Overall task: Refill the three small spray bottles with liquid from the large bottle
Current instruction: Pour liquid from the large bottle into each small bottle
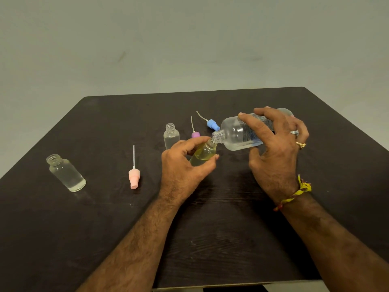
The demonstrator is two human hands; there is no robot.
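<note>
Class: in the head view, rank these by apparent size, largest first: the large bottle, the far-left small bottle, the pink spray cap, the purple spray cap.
1. large bottle
2. far-left small bottle
3. pink spray cap
4. purple spray cap, though it lies farther away and is partly hidden.

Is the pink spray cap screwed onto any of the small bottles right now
No, the pink spray cap stands by itself on the table, apart from every bottle.

On the counter (63, 239) one small bottle (66, 172) stands far left; a spray cap (133, 178) lies right of it, another bottle (171, 135) and two caps (195, 133) (212, 124) behind.
</note>
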